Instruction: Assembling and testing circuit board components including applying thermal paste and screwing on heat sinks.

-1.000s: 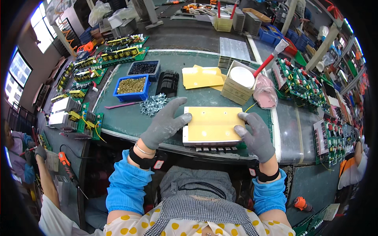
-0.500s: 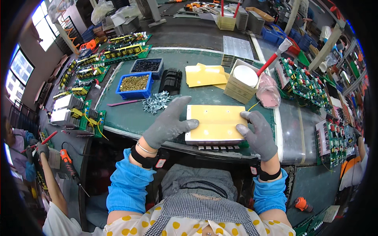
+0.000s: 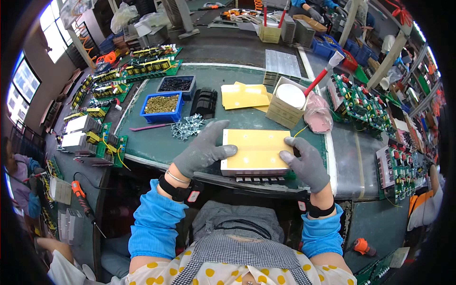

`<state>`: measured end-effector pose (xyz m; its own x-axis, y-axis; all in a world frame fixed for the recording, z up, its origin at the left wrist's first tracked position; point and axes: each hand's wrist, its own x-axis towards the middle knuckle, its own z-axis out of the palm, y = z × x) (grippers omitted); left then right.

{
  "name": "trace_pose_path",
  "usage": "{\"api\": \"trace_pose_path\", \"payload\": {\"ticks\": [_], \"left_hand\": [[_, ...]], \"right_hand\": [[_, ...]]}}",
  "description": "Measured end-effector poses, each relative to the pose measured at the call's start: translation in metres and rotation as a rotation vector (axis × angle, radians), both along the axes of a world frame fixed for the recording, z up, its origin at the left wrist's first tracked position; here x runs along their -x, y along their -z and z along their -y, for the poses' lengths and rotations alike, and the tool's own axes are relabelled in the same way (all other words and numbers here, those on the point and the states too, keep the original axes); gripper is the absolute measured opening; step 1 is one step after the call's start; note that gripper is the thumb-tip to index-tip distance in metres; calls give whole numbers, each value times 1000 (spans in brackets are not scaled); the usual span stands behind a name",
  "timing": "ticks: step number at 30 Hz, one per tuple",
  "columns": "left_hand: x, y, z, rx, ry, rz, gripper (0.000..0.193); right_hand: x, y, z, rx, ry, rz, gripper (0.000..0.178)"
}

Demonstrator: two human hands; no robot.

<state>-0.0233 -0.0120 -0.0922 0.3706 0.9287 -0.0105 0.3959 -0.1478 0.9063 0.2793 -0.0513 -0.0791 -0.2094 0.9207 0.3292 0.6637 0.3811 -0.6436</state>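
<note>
A flat yellow sheet (image 3: 259, 149) with small holes lies on top of a metal block (image 3: 259, 172), with part of a green board showing below it. My gloved left hand (image 3: 199, 149) rests at the sheet's left edge, thumb pressed on top and the other fingers stretched along the side. On the right edge, my gloved right hand (image 3: 308, 161) presses down with thumb and forefinger. Just beyond my left hand lies a heap of small silver clips or screws (image 3: 187, 127). Yellow sheets (image 3: 244, 96) are stacked behind the block.
Farther left stand a blue bin of brass-coloured parts (image 3: 161, 103) and a bin of black parts (image 3: 176, 84). A box with a white tub (image 3: 290, 96) and a red-handled brush (image 3: 323, 73) stands behind my right hand. Circuit boards (image 3: 363, 102) line the right side. Co-workers are nearby.
The view has shifted slightly. Both hands keep their places on the yellow sheet. A co-worker's gloved hand at the left has moved away, and another person's arms appear at the far back.
</note>
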Motion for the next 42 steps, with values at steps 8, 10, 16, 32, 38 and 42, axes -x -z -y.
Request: {"api": "trace_pose_path", "payload": {"ticks": [8,10,16,32,38,42], "left_hand": [[-4,3,3,-81,-45,-16,82],[-4,5,3,-95,-35,7,81],[0,7,4,72,1,231,80],[94,-78,-113,-124,-336,-376,46],[110,-47,-207,-109,-168,-956,44],[95,-31,-234,-3,-48,-1240,46]], "right_hand": [[-2,2,2,104,23,-97,43],[-1,2,3,92,36,-66,43],[8,0,6,83,60,-118,41],[-52,54,47,-52,273,-17,42],[-58,89,55,-123,446,-254,25],[-55,92,55,-131,437,-232,22]]}}
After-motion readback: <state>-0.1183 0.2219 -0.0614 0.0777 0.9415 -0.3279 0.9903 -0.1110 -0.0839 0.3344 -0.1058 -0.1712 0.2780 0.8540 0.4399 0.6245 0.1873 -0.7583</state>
